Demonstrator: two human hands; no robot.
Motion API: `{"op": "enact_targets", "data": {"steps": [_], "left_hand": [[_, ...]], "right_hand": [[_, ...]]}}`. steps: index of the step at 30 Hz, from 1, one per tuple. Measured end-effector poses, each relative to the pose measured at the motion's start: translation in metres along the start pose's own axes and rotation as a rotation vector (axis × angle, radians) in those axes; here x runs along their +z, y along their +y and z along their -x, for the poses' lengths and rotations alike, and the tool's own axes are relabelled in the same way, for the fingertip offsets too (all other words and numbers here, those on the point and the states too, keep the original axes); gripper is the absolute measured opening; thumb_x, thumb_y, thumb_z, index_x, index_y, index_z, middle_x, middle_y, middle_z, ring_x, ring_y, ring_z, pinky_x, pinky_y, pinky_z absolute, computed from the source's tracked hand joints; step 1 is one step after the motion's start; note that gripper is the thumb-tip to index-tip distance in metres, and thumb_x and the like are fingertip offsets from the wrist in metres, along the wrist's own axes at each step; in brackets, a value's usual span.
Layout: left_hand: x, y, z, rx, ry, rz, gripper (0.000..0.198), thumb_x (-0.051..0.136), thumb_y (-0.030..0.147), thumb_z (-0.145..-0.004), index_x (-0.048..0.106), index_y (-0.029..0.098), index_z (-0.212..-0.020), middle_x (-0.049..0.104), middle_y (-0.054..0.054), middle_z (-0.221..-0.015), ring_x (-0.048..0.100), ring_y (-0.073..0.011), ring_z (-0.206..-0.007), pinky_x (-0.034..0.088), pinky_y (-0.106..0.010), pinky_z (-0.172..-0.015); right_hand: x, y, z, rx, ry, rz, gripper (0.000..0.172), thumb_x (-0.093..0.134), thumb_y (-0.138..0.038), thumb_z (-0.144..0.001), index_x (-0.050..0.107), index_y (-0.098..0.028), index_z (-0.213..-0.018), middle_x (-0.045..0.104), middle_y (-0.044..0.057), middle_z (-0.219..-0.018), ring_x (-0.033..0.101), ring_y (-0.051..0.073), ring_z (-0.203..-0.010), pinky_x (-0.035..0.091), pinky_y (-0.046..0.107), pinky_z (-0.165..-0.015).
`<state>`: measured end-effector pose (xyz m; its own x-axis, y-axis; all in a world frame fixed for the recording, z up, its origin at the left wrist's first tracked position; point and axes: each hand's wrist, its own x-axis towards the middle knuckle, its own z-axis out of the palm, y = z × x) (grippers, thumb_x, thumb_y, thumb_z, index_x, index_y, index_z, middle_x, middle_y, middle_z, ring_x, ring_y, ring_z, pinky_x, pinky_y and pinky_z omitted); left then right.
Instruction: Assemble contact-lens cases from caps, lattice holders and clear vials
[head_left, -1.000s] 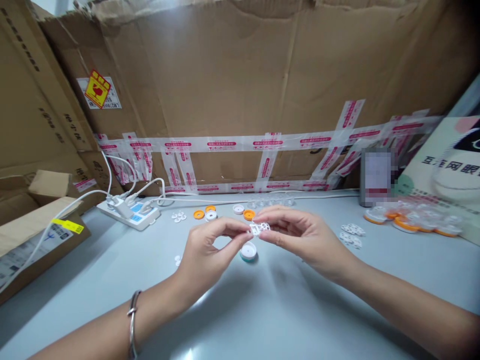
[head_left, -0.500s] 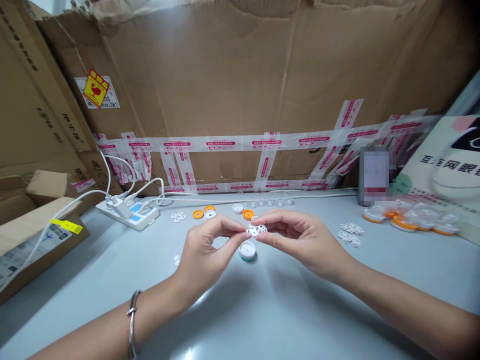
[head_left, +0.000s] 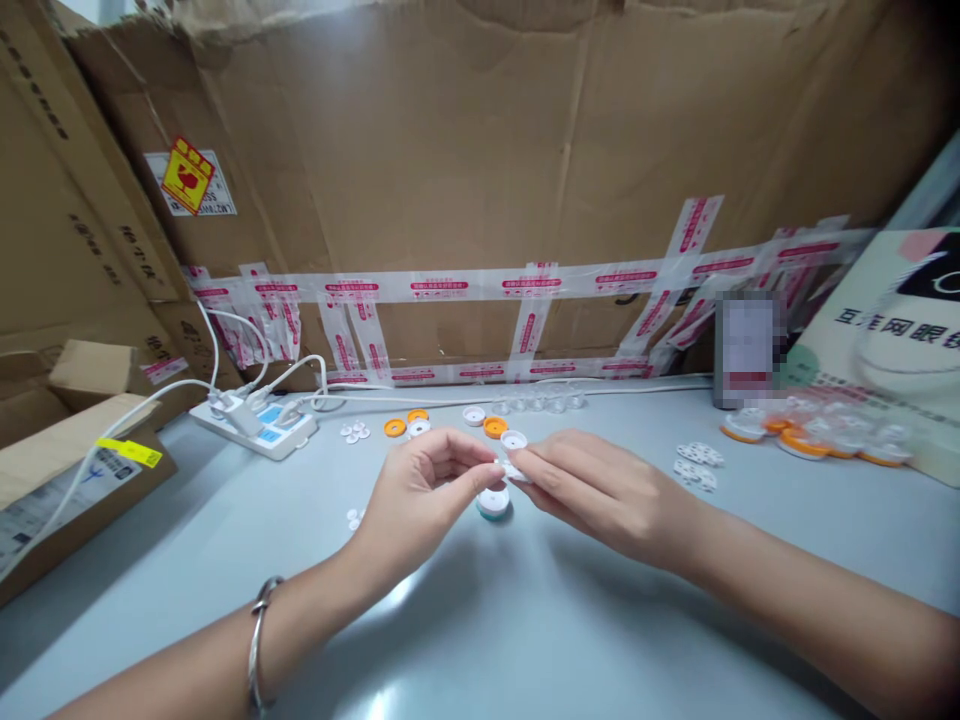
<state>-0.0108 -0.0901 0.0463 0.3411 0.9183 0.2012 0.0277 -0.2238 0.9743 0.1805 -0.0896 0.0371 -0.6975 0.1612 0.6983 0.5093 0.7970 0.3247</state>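
Observation:
My left hand (head_left: 426,492) and my right hand (head_left: 619,492) meet above the middle of the table. Between their fingertips is a small white perforated plastic piece (head_left: 512,470), mostly covered by the right fingers. The left thumb and forefinger pinch its left end; the right hand grips the other end. Just below, a white round cap with a teal base (head_left: 493,503) stands on the table. Behind the fingers lie a white round cap (head_left: 514,440), an orange cap (head_left: 495,428) and another white cap (head_left: 473,416).
Left lie orange rings (head_left: 394,428) and small white discs (head_left: 355,432). Clear domes (head_left: 541,402) line the back. Right are perforated white pieces (head_left: 697,455), clear-and-orange parts (head_left: 814,445) and a phone-like device (head_left: 748,345). A power strip (head_left: 255,430) and cardboard boxes (head_left: 450,150) border the table.
My right hand has turned over, its back now facing up and its fingers covering more of the white piece. The white cap behind it shows more fully.

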Motion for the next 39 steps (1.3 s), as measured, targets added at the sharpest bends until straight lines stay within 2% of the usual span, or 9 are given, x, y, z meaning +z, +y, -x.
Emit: {"op": "enact_targets", "data": {"steps": [3, 5, 9, 12, 16, 20, 23, 28, 39], "left_hand": [[-0.005, -0.005, -0.006, 0.033, 0.002, -0.064, 0.011, 0.060, 0.026, -0.077, 0.058, 0.016, -0.080, 0.066, -0.003, -0.078, 0.063, -0.0151, -0.074, 0.051, -0.029, -0.072], [-0.009, -0.009, -0.009, 0.071, -0.001, -0.233, 0.014, 0.059, 0.028, -0.078, 0.058, 0.016, -0.085, 0.065, -0.004, -0.084, 0.062, -0.0165, -0.080, 0.049, -0.031, -0.075], [-0.015, -0.022, -0.010, 0.099, -0.159, -0.673, 0.023, 0.064, 0.030, -0.073, 0.058, 0.018, -0.091, 0.062, -0.006, -0.094, 0.057, -0.0203, -0.087, 0.046, -0.033, -0.073], [-0.014, -0.034, -0.009, 0.103, -0.232, -0.784, 0.022, 0.063, 0.027, -0.073, 0.057, 0.018, -0.091, 0.060, -0.006, -0.095, 0.056, -0.0200, -0.083, 0.045, -0.034, -0.073], [-0.007, -0.047, -0.011, 0.129, -0.192, -0.737, 0.010, 0.056, 0.025, -0.078, 0.057, 0.018, -0.085, 0.060, -0.005, -0.088, 0.056, -0.0178, -0.077, 0.045, -0.031, -0.069], [-0.001, -0.057, -0.016, 0.130, -0.145, -0.656, 0.011, 0.058, 0.024, -0.077, 0.058, 0.017, -0.085, 0.061, -0.004, -0.084, 0.056, -0.0173, -0.076, 0.045, -0.028, -0.067], [0.001, -0.060, -0.018, 0.119, -0.141, -0.598, 0.017, 0.060, 0.023, -0.075, 0.058, 0.017, -0.090, 0.062, -0.004, -0.088, 0.057, -0.0175, -0.079, 0.044, -0.028, -0.069], [0.003, -0.060, -0.018, 0.083, -0.142, -0.523, 0.027, 0.064, 0.023, -0.073, 0.055, 0.017, -0.097, 0.063, -0.004, -0.091, 0.058, -0.0170, -0.081, 0.045, -0.028, -0.071], [0.004, -0.063, -0.018, 0.085, -0.128, -0.499, 0.031, 0.065, 0.023, -0.073, 0.052, 0.018, -0.100, 0.064, -0.005, -0.091, 0.059, -0.0174, -0.082, 0.046, -0.029, -0.073]], "right_hand": [[0.006, 0.003, 0.002, 0.117, -0.024, -0.060, 0.014, 0.047, -0.015, -0.087, 0.057, -0.014, -0.097, 0.067, 0.007, -0.076, 0.061, 0.016, -0.065, 0.050, 0.028, -0.057], [0.010, 0.007, 0.004, 0.235, -0.086, -0.165, 0.016, 0.045, -0.015, -0.088, 0.057, -0.016, -0.099, 0.068, 0.008, -0.083, 0.064, 0.017, -0.073, 0.052, 0.028, -0.062], [0.011, 0.015, 0.008, 0.463, -0.265, -0.414, 0.021, 0.043, -0.016, -0.088, 0.056, -0.021, -0.104, 0.069, 0.007, -0.097, 0.065, 0.018, -0.088, 0.053, 0.032, -0.075], [0.009, 0.017, 0.008, 0.660, -0.371, -0.559, 0.017, 0.048, -0.021, -0.086, 0.054, -0.020, -0.102, 0.069, 0.005, -0.091, 0.066, 0.017, -0.081, 0.053, 0.032, -0.071], [0.012, 0.017, 0.006, 0.775, -0.364, -0.682, 0.011, 0.053, -0.024, -0.082, 0.060, -0.020, -0.089, 0.070, 0.003, -0.088, 0.065, 0.017, -0.080, 0.052, 0.033, -0.073], [0.024, 0.019, 0.009, 0.832, -0.287, -0.760, 0.019, 0.052, -0.024, -0.081, 0.068, -0.022, -0.092, 0.071, 0.005, -0.098, 0.064, 0.020, -0.093, 0.050, 0.037, -0.083], [0.032, 0.017, 0.012, 0.886, -0.254, -0.822, 0.022, 0.051, -0.023, -0.081, 0.069, -0.023, -0.094, 0.071, 0.005, -0.100, 0.063, 0.021, -0.098, 0.047, 0.039, -0.087], [0.038, 0.011, 0.012, 0.994, -0.273, -0.852, 0.018, 0.054, -0.024, -0.078, 0.065, -0.018, -0.092, 0.071, 0.005, -0.092, 0.064, 0.019, -0.087, 0.047, 0.037, -0.082], [0.043, 0.005, 0.010, 1.027, -0.283, -0.892, 0.009, 0.058, -0.024, -0.075, 0.061, -0.017, -0.079, 0.068, 0.002, -0.081, 0.062, 0.017, -0.080, 0.045, 0.032, -0.077]]}}
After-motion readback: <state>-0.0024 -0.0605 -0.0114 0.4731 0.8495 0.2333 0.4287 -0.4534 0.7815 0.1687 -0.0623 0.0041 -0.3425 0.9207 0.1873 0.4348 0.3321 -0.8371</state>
